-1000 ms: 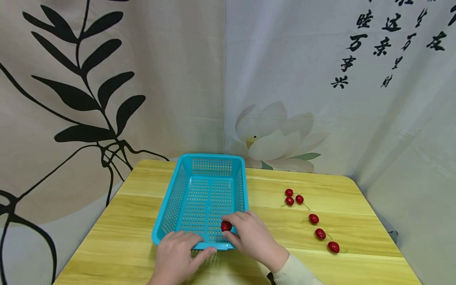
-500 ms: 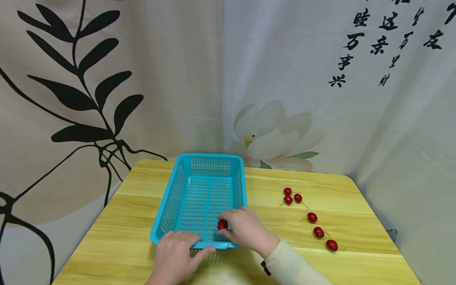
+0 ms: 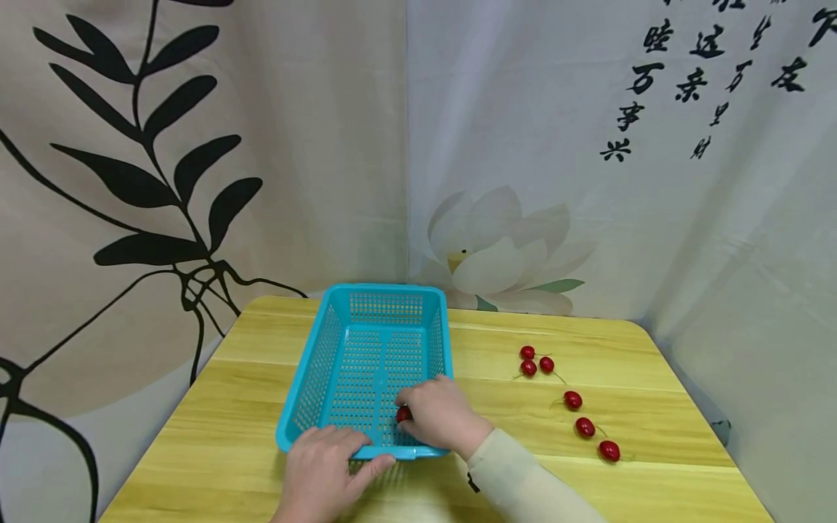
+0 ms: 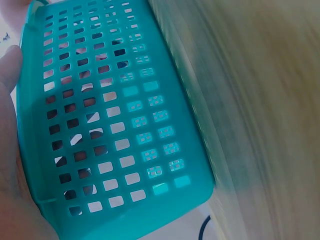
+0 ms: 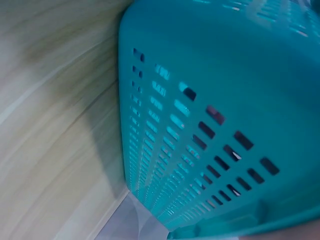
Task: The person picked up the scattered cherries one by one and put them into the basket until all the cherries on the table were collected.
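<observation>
A blue plastic basket [image 3: 299,388] with perforated walls stands on the wooden table. My left hand [image 3: 323,465] grips its near rim, thumb outside and fingers over the edge; the left wrist view shows the same hand [image 4: 12,150] along the rim of the basket wall [image 4: 110,120]. Inside the basket's near right corner, my right hand [image 3: 439,415] pinches a red cherry [image 3: 403,414], partly hidden by the fingers. Only the basket's perforated wall [image 5: 200,125] and the table fill most of the right wrist view.
Several red cherries with stems lie on the table right of the basket: a cluster of three [image 3: 528,367] farther back, then a cherry [image 3: 572,400], another cherry [image 3: 585,427] and the nearest cherry [image 3: 609,451]. A printed curtain [image 3: 340,145] hangs behind the table [image 3: 216,436].
My right hand has moved slightly left and lower into the basket with the cherry, which the fingers now cover more. The left hand has stayed on the near rim.
</observation>
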{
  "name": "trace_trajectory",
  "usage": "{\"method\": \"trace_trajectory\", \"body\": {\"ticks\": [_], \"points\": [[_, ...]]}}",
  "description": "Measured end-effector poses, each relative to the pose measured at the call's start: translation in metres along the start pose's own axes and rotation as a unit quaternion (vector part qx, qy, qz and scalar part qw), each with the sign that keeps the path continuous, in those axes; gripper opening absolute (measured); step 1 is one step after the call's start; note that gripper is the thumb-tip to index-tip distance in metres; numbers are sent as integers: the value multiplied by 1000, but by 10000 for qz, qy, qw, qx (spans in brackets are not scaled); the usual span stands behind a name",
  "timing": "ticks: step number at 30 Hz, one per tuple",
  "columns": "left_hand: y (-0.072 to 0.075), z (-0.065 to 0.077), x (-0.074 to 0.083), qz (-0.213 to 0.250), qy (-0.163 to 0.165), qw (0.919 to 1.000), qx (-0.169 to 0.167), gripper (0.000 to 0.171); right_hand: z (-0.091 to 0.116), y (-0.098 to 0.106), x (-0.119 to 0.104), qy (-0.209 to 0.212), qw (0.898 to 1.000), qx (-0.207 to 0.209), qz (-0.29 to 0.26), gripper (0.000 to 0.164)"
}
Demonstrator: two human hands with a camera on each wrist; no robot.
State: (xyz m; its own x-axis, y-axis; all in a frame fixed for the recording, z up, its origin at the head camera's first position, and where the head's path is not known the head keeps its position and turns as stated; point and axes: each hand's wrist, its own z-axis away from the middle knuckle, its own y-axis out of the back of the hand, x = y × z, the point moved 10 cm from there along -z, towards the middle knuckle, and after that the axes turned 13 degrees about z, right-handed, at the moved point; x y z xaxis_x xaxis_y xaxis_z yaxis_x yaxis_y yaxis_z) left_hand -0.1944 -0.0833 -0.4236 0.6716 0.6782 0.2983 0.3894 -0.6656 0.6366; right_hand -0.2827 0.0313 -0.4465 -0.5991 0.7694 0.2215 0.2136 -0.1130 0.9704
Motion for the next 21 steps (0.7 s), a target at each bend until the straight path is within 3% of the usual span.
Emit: {"method": "trace_trajectory", "body": {"ticks": [21], "points": [[0,0,0,-32,5,10000,21,45,-5,-13,-4,17,9955,-677,665,24]]}}
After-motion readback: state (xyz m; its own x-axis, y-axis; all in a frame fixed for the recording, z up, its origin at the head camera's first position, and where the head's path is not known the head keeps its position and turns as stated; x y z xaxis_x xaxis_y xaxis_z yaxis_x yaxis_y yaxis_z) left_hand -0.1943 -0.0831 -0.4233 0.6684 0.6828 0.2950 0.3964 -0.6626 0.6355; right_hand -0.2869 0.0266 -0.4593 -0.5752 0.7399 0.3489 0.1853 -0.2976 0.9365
